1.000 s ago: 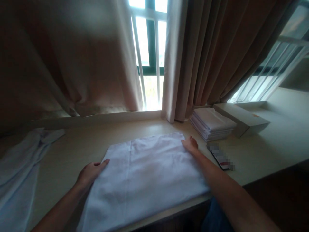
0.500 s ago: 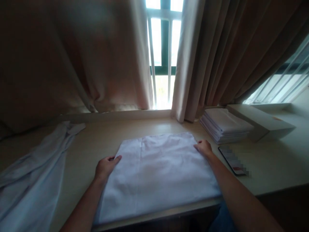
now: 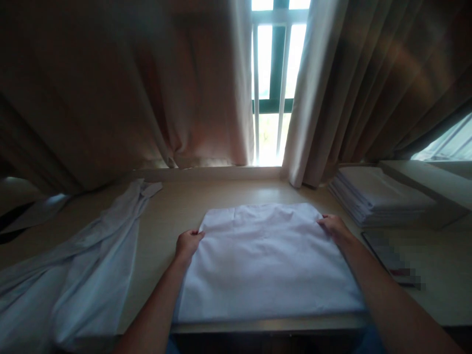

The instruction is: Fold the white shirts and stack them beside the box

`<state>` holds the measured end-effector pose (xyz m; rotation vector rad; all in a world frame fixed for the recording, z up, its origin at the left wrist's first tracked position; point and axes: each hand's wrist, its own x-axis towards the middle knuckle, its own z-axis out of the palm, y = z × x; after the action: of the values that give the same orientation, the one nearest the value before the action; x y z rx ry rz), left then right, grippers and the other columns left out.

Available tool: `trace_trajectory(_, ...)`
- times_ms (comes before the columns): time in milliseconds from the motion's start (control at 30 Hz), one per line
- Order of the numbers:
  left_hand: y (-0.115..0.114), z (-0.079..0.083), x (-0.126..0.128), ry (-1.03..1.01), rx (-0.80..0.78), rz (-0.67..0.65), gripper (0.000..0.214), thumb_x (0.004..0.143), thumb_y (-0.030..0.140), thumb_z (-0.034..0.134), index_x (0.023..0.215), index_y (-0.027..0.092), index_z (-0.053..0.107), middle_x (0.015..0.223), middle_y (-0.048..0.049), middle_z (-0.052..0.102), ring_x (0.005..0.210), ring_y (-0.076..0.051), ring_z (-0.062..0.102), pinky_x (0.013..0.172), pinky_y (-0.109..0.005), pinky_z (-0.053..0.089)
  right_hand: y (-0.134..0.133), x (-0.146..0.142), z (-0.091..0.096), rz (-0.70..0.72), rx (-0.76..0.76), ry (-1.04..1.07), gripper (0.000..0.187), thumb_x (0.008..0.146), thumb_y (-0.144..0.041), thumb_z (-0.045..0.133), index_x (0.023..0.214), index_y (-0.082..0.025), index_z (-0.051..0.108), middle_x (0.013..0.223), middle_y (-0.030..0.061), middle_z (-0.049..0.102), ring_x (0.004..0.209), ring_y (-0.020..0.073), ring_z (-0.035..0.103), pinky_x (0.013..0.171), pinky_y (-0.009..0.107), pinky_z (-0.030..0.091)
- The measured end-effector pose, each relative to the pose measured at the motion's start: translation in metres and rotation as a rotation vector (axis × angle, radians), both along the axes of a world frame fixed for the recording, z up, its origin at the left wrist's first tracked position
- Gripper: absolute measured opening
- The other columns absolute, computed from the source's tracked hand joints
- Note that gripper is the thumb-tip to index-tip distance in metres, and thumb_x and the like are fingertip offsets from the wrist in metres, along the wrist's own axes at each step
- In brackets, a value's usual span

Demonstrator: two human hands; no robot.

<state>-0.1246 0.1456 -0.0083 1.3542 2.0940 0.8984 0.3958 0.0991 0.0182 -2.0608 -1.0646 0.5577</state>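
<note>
A folded white cloth (image 3: 269, 260) lies flat on the pale table (image 3: 173, 206) in front of me, its near edge at the table's front rim. My left hand (image 3: 187, 243) pinches the cloth's far left corner, fingers curled on the fabric. My right hand (image 3: 334, 227) grips the far right corner with the fingers bent over its edge. Both forearms run along the cloth's two sides.
A loose light-blue garment (image 3: 73, 275) sprawls over the table's left part. A stack of folded white cloths (image 3: 376, 199) sits at the right, beside a flat pale box (image 3: 424, 179). A dark phone (image 3: 394, 258) lies right of my arm. Curtains (image 3: 147, 88) and a barred window (image 3: 275, 73) close the back.
The view has swung left, so everything has shifted right in the frame. My left hand has slid up to the cloth's far left corner and closed on it; the right stays at the far right corner.
</note>
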Motion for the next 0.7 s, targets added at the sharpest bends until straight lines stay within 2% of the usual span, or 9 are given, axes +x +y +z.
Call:
trace_trajectory(133,0.000,0.008,-0.001,0.019,-0.006,-0.014,0.039,0.068,0.037,0.064,0.097,0.012,0.068,0.080,-0.0075,0.073,0.073,-0.021,0.067,0.065,-0.027,0.048,0.000,0.002,0.000,-0.036,-0.026,-0.031,0.030,0.068,-0.022,0.064,0.093,-0.008,0.071,0.072,0.0100,0.069,0.068,0.0224,0.066,0.058,0.027,0.050)
trace_trajectory(233,-0.004,0.019,0.006,0.083,0.007,-0.013,0.044,0.072,0.036,0.061,0.108,0.010,0.065,0.092,-0.0120,0.072,0.086,-0.025,0.067,0.077,-0.032,0.050,0.001,0.004,-0.002,-0.087,-0.036,-0.098,0.047,0.070,-0.022,0.061,0.115,-0.005,0.063,0.097,0.0177,0.069,0.092,0.0279,0.065,0.078,0.034,0.051)
trace_trajectory(300,-0.008,0.028,0.018,0.182,0.090,-0.037,0.053,0.077,0.036,0.056,0.124,0.011,0.056,0.115,-0.0155,0.066,0.109,-0.028,0.060,0.094,-0.037,0.044,0.002,-0.003,-0.003,-0.056,0.021,-0.247,0.055,0.077,-0.023,0.056,0.129,-0.005,0.052,0.120,0.0217,0.061,0.114,0.0290,0.056,0.096,0.038,0.043)
trace_trajectory(400,-0.013,0.037,0.046,0.459,0.300,-0.249,0.057,0.087,0.039,0.044,0.138,0.015,0.043,0.144,-0.0127,0.045,0.136,-0.024,0.035,0.112,-0.037,0.026,0.004,-0.025,-0.004,0.156,0.115,-0.582,0.055,0.089,-0.028,0.042,0.139,-0.007,0.041,0.144,0.0183,0.040,0.136,0.0261,0.032,0.112,0.040,0.024)
trace_trajectory(467,-0.013,0.034,0.061,0.644,0.335,-0.413,0.059,0.089,0.045,0.041,0.141,0.017,0.041,0.151,-0.0105,0.035,0.142,-0.025,0.023,0.116,-0.040,0.017,0.005,-0.040,-0.006,0.296,0.086,-0.725,0.057,0.094,-0.038,0.035,0.145,-0.011,0.034,0.153,0.0126,0.027,0.142,0.0256,0.016,0.115,0.043,0.014)
trace_trajectory(533,-0.011,0.025,0.066,0.733,0.228,-0.490,0.063,0.088,0.053,0.039,0.142,0.023,0.040,0.154,-0.0083,0.029,0.144,-0.028,0.016,0.116,-0.046,0.011,0.006,-0.046,-0.011,0.366,-0.006,-0.777,0.064,0.095,-0.049,0.030,0.148,-0.015,0.026,0.157,0.0083,0.017,0.144,0.0251,0.006,0.115,0.046,0.007)
trace_trajectory(633,-0.005,0.006,0.060,0.748,0.047,-0.503,0.066,0.088,0.063,0.031,0.145,0.031,0.034,0.156,-0.0076,0.024,0.144,-0.030,0.017,0.114,-0.052,0.011,0.005,-0.041,-0.027,0.395,-0.165,-0.736,0.073,0.094,-0.060,0.022,0.150,-0.014,0.022,0.157,0.0085,0.014,0.144,0.0234,0.006,0.116,0.043,0.006)
trace_trajectory(700,-0.002,-0.003,0.052,0.742,0.014,-0.492,0.067,0.088,0.065,0.026,0.147,0.033,0.029,0.157,-0.0086,0.022,0.143,-0.029,0.018,0.113,-0.052,0.012,0.003,-0.034,-0.039,0.395,-0.220,-0.696,0.077,0.093,-0.063,0.018,0.150,-0.012,0.022,0.157,0.0092,0.014,0.144,0.0230,0.008,0.116,0.042,0.007)
